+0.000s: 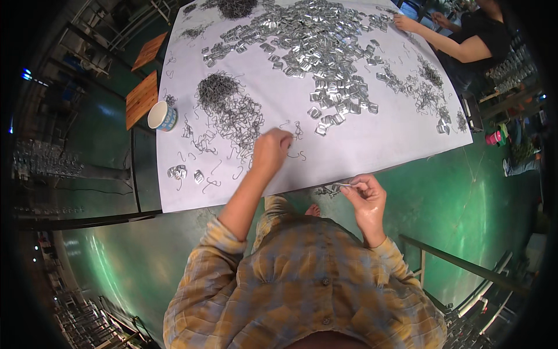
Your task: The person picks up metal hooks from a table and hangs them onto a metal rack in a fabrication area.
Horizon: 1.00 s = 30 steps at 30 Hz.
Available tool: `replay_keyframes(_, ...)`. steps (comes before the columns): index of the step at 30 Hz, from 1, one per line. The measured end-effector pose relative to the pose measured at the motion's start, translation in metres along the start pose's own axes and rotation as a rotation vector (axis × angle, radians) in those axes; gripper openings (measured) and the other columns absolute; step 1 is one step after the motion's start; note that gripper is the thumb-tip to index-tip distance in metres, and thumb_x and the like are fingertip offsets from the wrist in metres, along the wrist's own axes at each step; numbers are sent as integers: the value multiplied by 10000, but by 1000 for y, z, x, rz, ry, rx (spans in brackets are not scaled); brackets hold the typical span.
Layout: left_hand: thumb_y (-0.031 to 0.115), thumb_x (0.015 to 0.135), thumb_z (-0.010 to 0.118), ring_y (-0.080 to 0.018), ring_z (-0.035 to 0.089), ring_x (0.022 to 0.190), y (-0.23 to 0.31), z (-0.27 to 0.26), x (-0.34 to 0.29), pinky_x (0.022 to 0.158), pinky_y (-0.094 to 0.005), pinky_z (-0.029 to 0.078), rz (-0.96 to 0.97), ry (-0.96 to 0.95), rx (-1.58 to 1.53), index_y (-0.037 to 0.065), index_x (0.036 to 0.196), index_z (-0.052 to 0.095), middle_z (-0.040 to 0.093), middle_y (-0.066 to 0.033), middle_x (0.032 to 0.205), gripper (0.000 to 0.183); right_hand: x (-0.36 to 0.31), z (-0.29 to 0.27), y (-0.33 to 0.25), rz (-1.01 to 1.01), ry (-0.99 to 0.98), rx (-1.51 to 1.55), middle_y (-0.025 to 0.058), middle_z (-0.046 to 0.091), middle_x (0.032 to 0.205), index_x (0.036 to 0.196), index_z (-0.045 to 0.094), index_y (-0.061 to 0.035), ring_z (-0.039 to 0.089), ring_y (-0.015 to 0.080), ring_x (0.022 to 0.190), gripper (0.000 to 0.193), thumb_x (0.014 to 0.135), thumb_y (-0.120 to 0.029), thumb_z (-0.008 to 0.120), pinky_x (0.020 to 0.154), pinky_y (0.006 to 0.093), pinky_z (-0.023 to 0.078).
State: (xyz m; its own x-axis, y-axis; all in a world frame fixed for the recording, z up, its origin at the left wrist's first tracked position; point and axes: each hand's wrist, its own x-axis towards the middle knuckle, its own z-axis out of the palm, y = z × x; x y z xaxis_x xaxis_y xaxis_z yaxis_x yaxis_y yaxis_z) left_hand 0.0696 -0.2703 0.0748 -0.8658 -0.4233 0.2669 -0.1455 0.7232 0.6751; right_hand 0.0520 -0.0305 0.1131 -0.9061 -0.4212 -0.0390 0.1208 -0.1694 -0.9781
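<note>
My left hand (272,151) reaches over the table, its fingers pinched together beside a few loose S-shaped wire hooks (299,131). Whatever is between those fingertips is hidden. Just off the table's near edge, my right hand (368,205) pinches a small flat metal piece (345,185) between thumb and fingers. Left of my left hand spreads a tangled heap of dark wire hooks (218,90), thinning out toward me. Farther off lies a large pile of shiny rectangular metal pieces (340,87).
A white sheet covers the table (395,145). At its left edge stands a paper tub (162,116) near two wooden boards (142,99). Several metal pieces (177,171) lie at the near left corner. A co-worker's hand (407,23) touches the far right side, beside more hooks (430,96).
</note>
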Motion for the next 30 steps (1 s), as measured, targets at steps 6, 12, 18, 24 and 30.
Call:
replay_keyframes(6,23,719,560,-277,622,686,-30,26,47,613,-347,523,216,-129,689,5,689,627,612,-125,759,75,-4,-2,-1,11,25,17,49,620,759,860,537,26,570,68,689,130,782,73,630,621,191,462)
replay_keyframes(12,64,681,578,-244,638,659,-20,23,56,589,-326,531,329,-270,786,14,680,631,632,-104,724,72,-3,-7,-2,34,62,59,74,631,772,884,531,28,593,83,693,126,796,60,616,619,210,497)
replay_keyframes(18,42,743,631,-70,548,562,57,3,9,525,-228,446,2,-228,-251,13,733,649,652,-49,693,36,-1,-9,4,70,52,130,89,634,795,912,531,33,598,95,704,137,803,51,612,643,225,513)
replay_keyframes(24,13,700,668,-87,531,536,95,-1,-32,459,-211,387,61,-184,-520,31,770,629,616,-52,681,83,3,-6,6,70,-24,143,58,607,805,925,534,27,588,87,734,138,807,70,593,663,211,498)
replay_keyframes(30,5,700,662,-152,568,605,87,3,-47,547,-268,445,110,-138,-472,33,767,629,600,-64,681,80,2,2,12,35,-65,157,50,604,809,914,529,28,574,73,739,124,812,68,589,650,190,468)
